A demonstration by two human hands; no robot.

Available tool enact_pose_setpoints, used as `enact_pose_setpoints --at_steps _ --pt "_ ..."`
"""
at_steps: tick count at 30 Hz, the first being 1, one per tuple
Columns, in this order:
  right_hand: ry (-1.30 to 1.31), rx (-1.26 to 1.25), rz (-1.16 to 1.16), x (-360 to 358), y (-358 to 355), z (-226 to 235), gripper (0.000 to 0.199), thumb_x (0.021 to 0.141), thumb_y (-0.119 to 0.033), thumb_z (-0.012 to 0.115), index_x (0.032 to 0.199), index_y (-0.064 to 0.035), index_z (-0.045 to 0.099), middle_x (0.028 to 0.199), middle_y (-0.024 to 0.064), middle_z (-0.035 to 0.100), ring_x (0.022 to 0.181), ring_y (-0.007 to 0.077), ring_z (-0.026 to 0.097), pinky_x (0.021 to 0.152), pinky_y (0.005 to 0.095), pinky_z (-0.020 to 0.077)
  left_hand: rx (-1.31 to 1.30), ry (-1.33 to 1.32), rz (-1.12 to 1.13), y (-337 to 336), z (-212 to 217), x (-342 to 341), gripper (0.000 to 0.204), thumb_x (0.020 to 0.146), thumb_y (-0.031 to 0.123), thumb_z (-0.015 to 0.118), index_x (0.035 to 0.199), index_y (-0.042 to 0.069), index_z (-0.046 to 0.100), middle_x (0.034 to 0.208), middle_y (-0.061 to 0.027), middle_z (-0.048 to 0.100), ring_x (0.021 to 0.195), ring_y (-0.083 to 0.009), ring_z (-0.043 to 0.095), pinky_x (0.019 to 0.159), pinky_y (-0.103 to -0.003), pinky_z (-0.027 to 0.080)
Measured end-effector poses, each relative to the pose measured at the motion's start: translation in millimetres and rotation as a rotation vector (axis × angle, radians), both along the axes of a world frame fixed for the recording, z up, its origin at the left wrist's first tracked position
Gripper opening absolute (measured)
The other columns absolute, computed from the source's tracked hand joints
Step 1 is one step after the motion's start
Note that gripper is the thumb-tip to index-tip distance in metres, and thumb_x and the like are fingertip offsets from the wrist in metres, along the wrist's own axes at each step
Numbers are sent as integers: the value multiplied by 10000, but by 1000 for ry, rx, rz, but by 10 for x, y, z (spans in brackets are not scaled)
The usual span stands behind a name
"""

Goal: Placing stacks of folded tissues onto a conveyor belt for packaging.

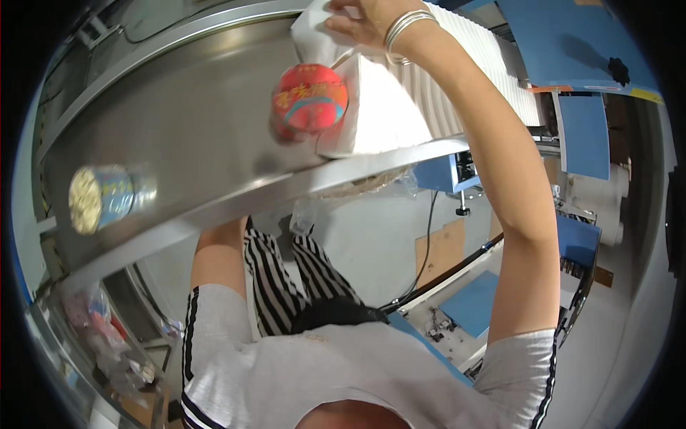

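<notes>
Over steel table [179,129], right hand [361,25] grips white bag [371,100].

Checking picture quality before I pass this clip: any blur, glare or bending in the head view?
Head view: the red cup and blue cup on the steel table are smeared by motion; soft glare streaks the steel; the table's edge bows strongly toward the rim; corners are black; the right hand on the white bag is sharp.

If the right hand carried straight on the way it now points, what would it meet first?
The right hand points up-left and already rests on the white package; beyond that, probably the steel table's raised rim, though depth is unclear.
</notes>
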State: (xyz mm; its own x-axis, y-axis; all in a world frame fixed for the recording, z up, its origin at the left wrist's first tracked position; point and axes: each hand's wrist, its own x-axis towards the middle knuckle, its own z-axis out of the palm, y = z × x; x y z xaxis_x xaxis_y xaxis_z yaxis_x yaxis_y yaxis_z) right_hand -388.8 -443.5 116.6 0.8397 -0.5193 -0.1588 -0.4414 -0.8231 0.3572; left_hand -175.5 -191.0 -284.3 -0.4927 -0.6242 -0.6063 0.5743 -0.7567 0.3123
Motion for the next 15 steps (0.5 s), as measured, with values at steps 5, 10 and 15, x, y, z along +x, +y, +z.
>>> enact_pose_setpoints --at_steps 5,10,15 --pt "-296 -13 -246 120 247 114 302 846 -347 583 940 -83 697 842 132 677 933 310 579 835 364 488 -159 -48 -124 183 108 -258 296 907 337 509 961 71 628 897 -82 665 735 -208 636 591 -324 520" --pt "-179 20 -234 148 313 192 266 816 -326 602 922 -95 682 873 117 665 958 301 563 819 372 485 -313 -137 -232 413 127 -335 294 903 335 516 942 68 631 892 -88 664 742 -213 638 595 -328 520" --pt "-170 -4 -625 137 300 92 355 848 -387 621 1189 -286 626 1182 72 539 1023 276 599 892 374 493 -463 -368 -430 80 264 -196 293 899 333 522 923 64 634 888 -95 664 748 -218 640 600 -333 520"
